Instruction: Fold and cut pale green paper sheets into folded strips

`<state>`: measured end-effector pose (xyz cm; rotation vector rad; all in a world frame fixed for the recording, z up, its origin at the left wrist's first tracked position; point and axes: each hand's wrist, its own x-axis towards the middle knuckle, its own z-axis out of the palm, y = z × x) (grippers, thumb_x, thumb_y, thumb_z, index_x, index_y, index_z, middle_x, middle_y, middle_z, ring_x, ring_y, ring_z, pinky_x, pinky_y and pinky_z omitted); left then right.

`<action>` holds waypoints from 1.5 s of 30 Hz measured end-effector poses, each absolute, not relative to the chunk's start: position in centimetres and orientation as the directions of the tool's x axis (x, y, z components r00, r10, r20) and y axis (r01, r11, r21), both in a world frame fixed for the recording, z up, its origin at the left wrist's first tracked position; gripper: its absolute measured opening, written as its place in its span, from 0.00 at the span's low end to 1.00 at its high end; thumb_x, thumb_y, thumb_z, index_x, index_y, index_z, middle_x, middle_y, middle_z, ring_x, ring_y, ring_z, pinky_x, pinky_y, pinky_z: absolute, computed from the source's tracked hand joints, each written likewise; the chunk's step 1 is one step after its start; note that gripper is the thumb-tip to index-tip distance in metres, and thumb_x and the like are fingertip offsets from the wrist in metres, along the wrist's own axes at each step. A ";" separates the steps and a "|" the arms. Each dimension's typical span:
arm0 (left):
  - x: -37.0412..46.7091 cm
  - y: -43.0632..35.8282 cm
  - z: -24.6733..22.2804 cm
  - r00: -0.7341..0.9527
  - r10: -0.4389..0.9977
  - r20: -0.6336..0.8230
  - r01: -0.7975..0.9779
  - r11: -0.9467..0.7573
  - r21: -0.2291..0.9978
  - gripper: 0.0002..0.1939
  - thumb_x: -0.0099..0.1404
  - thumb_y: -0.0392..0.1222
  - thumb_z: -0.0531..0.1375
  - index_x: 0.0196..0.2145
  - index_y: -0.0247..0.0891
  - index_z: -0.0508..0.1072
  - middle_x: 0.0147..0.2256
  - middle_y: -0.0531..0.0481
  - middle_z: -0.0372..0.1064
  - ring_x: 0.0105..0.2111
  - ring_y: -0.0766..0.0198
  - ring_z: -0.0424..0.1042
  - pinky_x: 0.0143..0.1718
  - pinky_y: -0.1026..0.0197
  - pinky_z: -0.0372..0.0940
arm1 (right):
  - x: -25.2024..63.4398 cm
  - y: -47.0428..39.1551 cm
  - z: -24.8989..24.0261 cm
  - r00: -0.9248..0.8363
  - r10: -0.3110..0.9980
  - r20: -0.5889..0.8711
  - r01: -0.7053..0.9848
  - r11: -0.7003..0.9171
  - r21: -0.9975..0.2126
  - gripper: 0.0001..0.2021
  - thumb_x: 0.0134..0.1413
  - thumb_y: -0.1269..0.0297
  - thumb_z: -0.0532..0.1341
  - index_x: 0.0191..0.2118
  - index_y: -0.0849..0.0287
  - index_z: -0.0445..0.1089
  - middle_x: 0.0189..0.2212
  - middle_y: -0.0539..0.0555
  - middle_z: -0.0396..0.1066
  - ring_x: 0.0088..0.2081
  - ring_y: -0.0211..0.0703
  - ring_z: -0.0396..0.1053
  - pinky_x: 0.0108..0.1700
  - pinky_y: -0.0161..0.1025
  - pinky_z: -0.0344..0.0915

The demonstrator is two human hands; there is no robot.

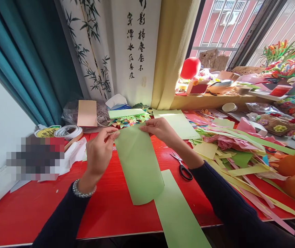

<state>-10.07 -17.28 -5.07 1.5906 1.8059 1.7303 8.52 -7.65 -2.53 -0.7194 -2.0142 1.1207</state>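
A sheet of light green paper [139, 165] is held up by its far edge between my two hands, and its near end curls down toward the table. My left hand [99, 155] pinches the far left corner between thumb and fingers. At the far right corner, my right hand [160, 129] pinches the same sheet. Partly under the held sheet lies a second green paper strip [180, 213], which runs past the table's front edge. Black-handled scissors [185, 168] rest on the red table beneath my right forearm.
Paper strips and scraps [235, 155] are heaped on the right. At the back lie a pale green sheet [177, 124], a pile of small cuttings [129, 120] and a tan box [87, 113]. A tape roll [68, 132] sits back left on the red table [106, 210].
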 end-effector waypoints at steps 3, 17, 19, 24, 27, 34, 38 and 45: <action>-9.9 -17.1 -5.3 -0.375 0.786 0.492 0.438 -0.317 0.841 0.21 0.57 0.49 0.61 0.47 0.40 0.68 0.35 0.50 0.72 0.38 0.59 0.71 0.40 0.60 0.64 | 8.6 -7.5 -2.5 -0.554 0.765 0.329 0.151 0.481 -0.864 0.16 0.48 0.54 0.59 0.20 0.60 0.59 0.18 0.46 0.56 0.22 0.33 0.55 0.25 0.33 0.52; -9.8 -16.8 -5.2 -0.273 0.928 0.255 0.173 -0.213 0.962 0.13 0.52 0.48 0.66 0.30 0.36 0.73 0.31 0.51 0.71 0.35 0.61 0.69 0.38 0.60 0.64 | 9.3 -7.6 -1.8 -0.529 0.776 0.344 0.069 0.443 -0.894 0.17 0.46 0.52 0.61 0.21 0.61 0.62 0.20 0.46 0.54 0.23 0.33 0.53 0.27 0.34 0.54; -9.8 -16.7 -5.3 -0.245 0.935 0.257 0.177 -0.218 0.960 0.13 0.52 0.48 0.65 0.32 0.37 0.73 0.34 0.51 0.72 0.36 0.60 0.69 0.39 0.60 0.64 | 9.4 -7.5 -1.7 -0.529 0.775 0.345 0.050 0.434 -0.899 0.17 0.46 0.52 0.61 0.21 0.61 0.62 0.20 0.46 0.53 0.24 0.33 0.54 0.27 0.34 0.55; -9.7 -16.7 -5.5 -0.129 0.976 0.176 0.238 -0.142 0.961 0.16 0.52 0.51 0.65 0.35 0.38 0.73 0.34 0.50 0.72 0.36 0.58 0.70 0.38 0.58 0.64 | 9.7 -7.4 -1.5 -0.512 0.776 0.368 -0.003 0.427 -0.904 0.17 0.46 0.54 0.62 0.19 0.61 0.59 0.19 0.46 0.50 0.24 0.32 0.53 0.27 0.33 0.56; -9.6 -16.6 -5.7 -0.109 0.978 0.176 0.231 -0.147 0.962 0.16 0.53 0.51 0.64 0.36 0.38 0.72 0.35 0.50 0.72 0.37 0.58 0.70 0.38 0.58 0.64 | 9.8 -7.3 -1.4 -0.504 0.781 0.369 -0.018 0.417 -0.909 0.17 0.46 0.55 0.62 0.20 0.61 0.60 0.20 0.46 0.52 0.24 0.33 0.54 0.28 0.34 0.58; -10.0 -16.5 -5.6 -0.054 0.994 0.099 0.245 -0.083 0.966 0.16 0.51 0.51 0.66 0.34 0.38 0.74 0.33 0.49 0.74 0.34 0.59 0.71 0.36 0.58 0.65 | 9.8 -7.1 -1.6 -0.480 0.800 0.360 -0.046 0.387 -0.921 0.17 0.43 0.54 0.64 0.19 0.60 0.60 0.19 0.46 0.53 0.24 0.33 0.56 0.29 0.35 0.61; -9.9 -16.8 -5.0 -0.118 0.979 0.168 0.119 -0.154 0.981 0.17 0.55 0.48 0.64 0.41 0.39 0.74 0.41 0.48 0.73 0.41 0.57 0.70 0.42 0.59 0.64 | 9.5 -7.2 -1.9 -0.525 0.795 0.304 -0.038 0.335 -0.942 0.16 0.44 0.55 0.64 0.20 0.61 0.63 0.19 0.46 0.57 0.24 0.33 0.59 0.30 0.35 0.62; -10.3 -16.6 -5.2 -0.367 0.890 0.269 0.041 -0.274 0.961 0.12 0.52 0.47 0.65 0.31 0.36 0.77 0.31 0.50 0.74 0.35 0.60 0.70 0.36 0.61 0.65 | 8.8 -7.8 -2.0 -0.621 0.753 0.217 -0.062 0.229 -0.971 0.14 0.43 0.56 0.65 0.23 0.62 0.66 0.22 0.48 0.64 0.27 0.35 0.66 0.36 0.36 0.67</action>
